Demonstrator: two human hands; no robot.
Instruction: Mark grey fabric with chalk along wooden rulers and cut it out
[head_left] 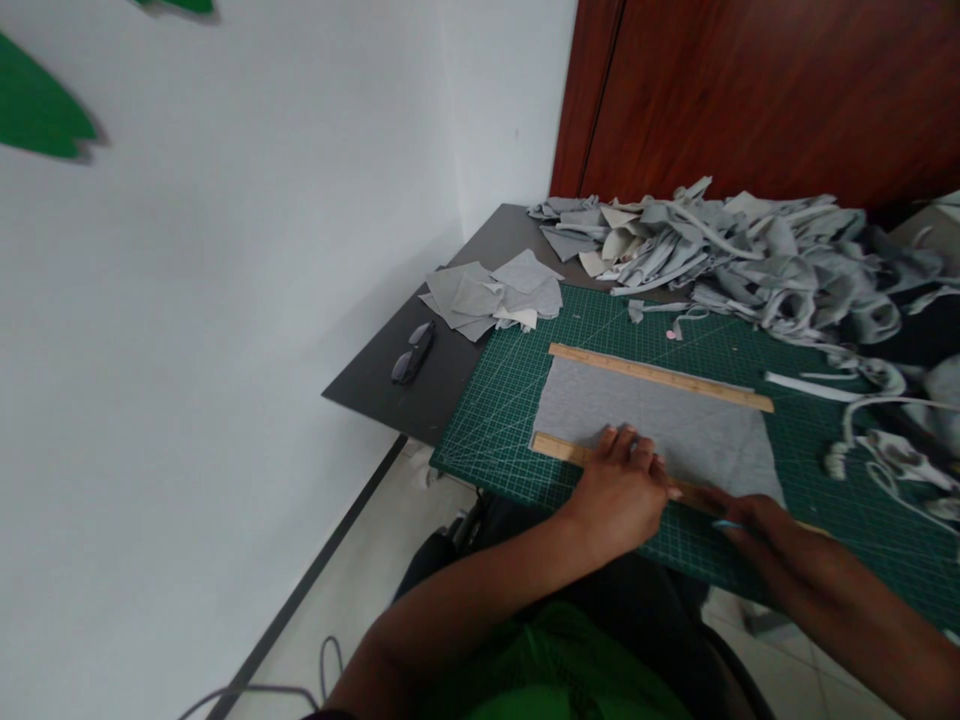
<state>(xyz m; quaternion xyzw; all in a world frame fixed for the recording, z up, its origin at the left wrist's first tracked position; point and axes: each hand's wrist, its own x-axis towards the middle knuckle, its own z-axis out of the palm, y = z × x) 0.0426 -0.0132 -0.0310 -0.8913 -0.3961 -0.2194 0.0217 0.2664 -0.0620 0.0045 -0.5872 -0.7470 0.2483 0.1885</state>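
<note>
A piece of grey fabric (652, 410) lies flat on the green cutting mat (810, 455). One wooden ruler (660, 375) rests along its far edge. Along the near edge runs a second wooden ruler (555, 447), partly covered by my hands. My left hand (621, 487) lies over this near ruler, fingers stretched out and pressing on it and the fabric. Further right, my right hand (757, 530) is closed at the ruler's edge around a thin tool with a light-blue part (726, 524). Most of that tool is hidden, so its kind does not show.
Grey fabric scraps (750, 255) are heaped along the back and right. Several flat cut pieces (499, 290) lie at the mat's far left corner. Glasses (413, 353) rest on the dark table (367, 390), beside the white wall (300, 250). A wooden door (750, 100) stands behind.
</note>
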